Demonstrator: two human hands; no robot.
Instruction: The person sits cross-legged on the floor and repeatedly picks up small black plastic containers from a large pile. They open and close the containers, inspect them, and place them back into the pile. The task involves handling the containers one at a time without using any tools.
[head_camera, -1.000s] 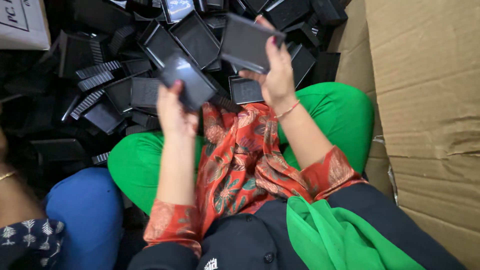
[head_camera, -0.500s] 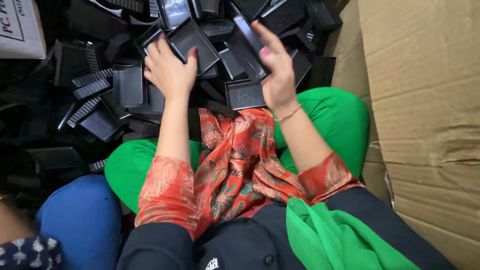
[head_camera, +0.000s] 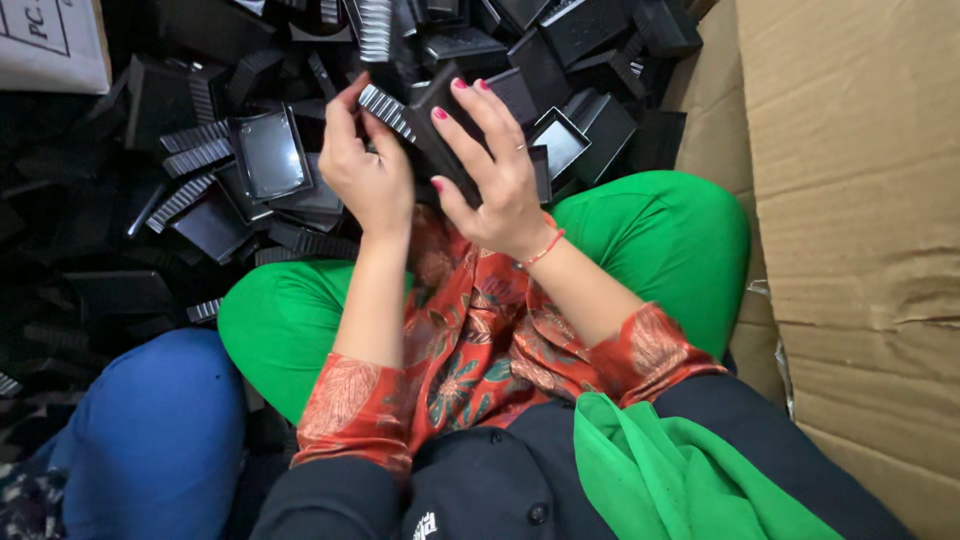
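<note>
Both my hands are raised over my lap and share one black plastic casing (head_camera: 425, 125) with a ribbed, finned edge. My left hand (head_camera: 365, 170) grips its left end, thumb over the fins. My right hand (head_camera: 495, 170) wraps the right side, fingers spread across its top. Behind the hands lies a large heap of similar black finned casings (head_camera: 250, 160), several lying open-side up like shallow trays.
I sit cross-legged in green trousers (head_camera: 650, 230) and a red patterned tunic. A tall cardboard box wall (head_camera: 860, 200) stands at the right. Another person's blue-clad knee (head_camera: 150, 430) is at the lower left. A white carton corner (head_camera: 50, 40) is at top left.
My hands came back from the heap toward my lap and now hold a single finned casing together; a second ago each hand held a separate flat black piece.
</note>
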